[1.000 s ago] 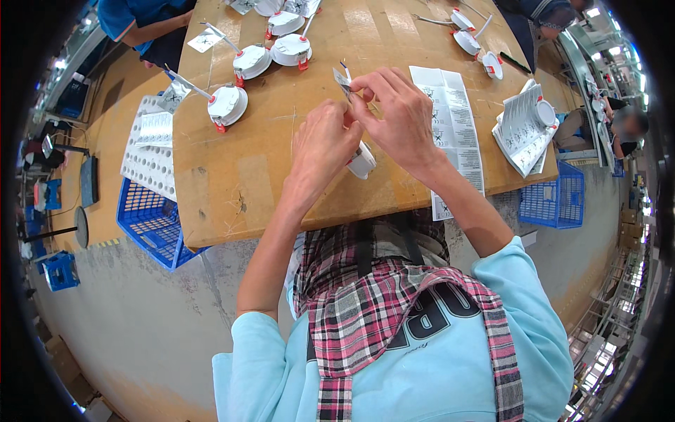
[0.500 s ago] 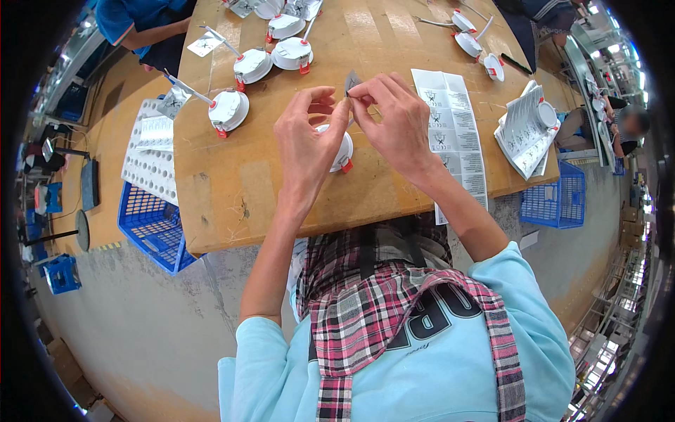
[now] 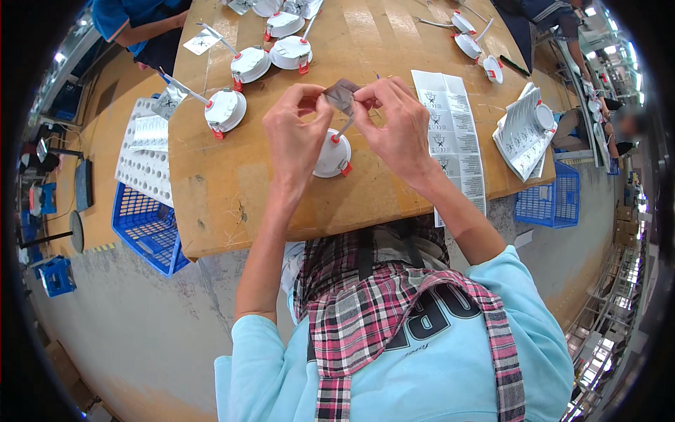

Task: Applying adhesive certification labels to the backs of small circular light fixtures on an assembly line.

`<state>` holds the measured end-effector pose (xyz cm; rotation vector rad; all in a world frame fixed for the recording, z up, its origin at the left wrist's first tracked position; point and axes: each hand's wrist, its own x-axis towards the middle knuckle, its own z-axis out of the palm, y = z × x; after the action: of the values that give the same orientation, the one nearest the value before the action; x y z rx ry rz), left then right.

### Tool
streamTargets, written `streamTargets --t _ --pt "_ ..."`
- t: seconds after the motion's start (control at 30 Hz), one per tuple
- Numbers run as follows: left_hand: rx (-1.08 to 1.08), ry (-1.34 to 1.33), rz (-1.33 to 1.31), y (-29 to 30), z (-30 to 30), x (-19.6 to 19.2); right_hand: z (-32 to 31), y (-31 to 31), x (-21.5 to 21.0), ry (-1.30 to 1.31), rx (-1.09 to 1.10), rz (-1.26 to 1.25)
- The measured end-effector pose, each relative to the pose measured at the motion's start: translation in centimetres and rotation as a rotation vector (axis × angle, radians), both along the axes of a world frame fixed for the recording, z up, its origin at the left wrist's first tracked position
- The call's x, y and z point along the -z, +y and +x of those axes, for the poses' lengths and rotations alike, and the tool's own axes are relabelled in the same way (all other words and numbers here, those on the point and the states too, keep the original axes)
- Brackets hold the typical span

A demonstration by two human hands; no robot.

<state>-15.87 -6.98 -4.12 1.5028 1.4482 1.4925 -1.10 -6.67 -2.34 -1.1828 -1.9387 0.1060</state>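
Observation:
A small grey sticker label (image 3: pixel 342 95) is stretched between my two hands above the table. My left hand (image 3: pixel 298 137) pinches its left side between thumb and forefinger. My right hand (image 3: pixel 398 130) pinches the right side the same way. Just below it, a white round downlight (image 3: pixel 330 160) with a red clip lies on the table, its cable (image 3: pixel 344 128) rising toward the label. Whether the label touches the cable is hidden by my fingers. A long sheet of printed labels (image 3: pixel 458 137) lies to the right of my right hand.
Several white downlights (image 3: pixel 226 111) with cables, some carrying label flags, stand at the left and far side. More downlights (image 3: pixel 492 69) lie far right, near a stack of label sheets (image 3: pixel 524 137). Blue baskets (image 3: pixel 151 228) flank the table. Another person's arm (image 3: pixel 151 29) is at far left.
My hands have drawn slightly apart and tilted the label, so more of its grey face shows. The downlight below is now more exposed.

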Motion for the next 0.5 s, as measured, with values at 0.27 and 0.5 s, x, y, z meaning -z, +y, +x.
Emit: streamTargets --t 0.27,0.5 --pt "0.104 -0.068 -0.019 -0.1 0.3 0.3 0.1 -0.2 -0.9 0.067 -0.087 -0.196" --pt "0.177 -0.045 0.130 0.1 0.2 1.2 0.0 0.5 -2.2 0.029 -0.031 -0.388"
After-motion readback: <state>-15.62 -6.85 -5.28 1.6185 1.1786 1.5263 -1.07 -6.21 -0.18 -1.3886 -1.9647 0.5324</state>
